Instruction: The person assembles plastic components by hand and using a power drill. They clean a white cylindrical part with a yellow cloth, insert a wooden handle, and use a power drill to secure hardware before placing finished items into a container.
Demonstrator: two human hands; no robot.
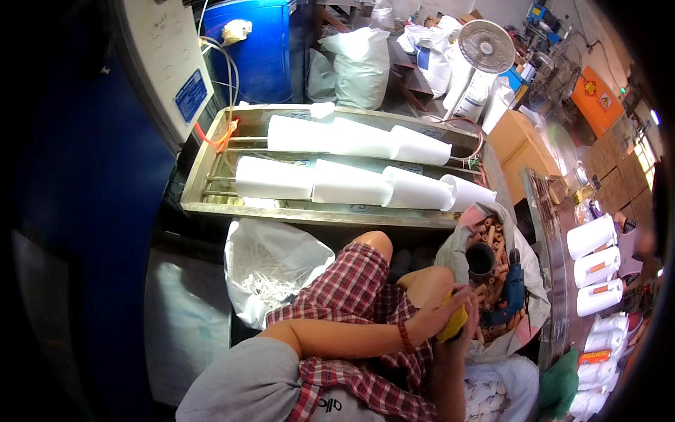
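Over my lap, beside an open sack, both my hands come together around a small yellow object (454, 324) whose kind I cannot make out. My left hand (432, 321), with a red bracelet at the wrist, lies against its left side. From the other side my right hand (470, 320) closes on it, fingers pointing up; part of the object is hidden by the fingers. Just right of the hands is the sack (538, 295), holding several brown tubes (492, 235), a dark round cup-like piece (481, 259) and a blue power drill (514, 285).
Ahead, a metal trough (295, 209) bears two rows of white tapered cylinders (351, 184) on rods. A white bag of scraps (271, 260) stands by my left knee. More white cylinders (593, 237) lie at right, beyond a table edge (552, 246). A fan (485, 48) stands behind.
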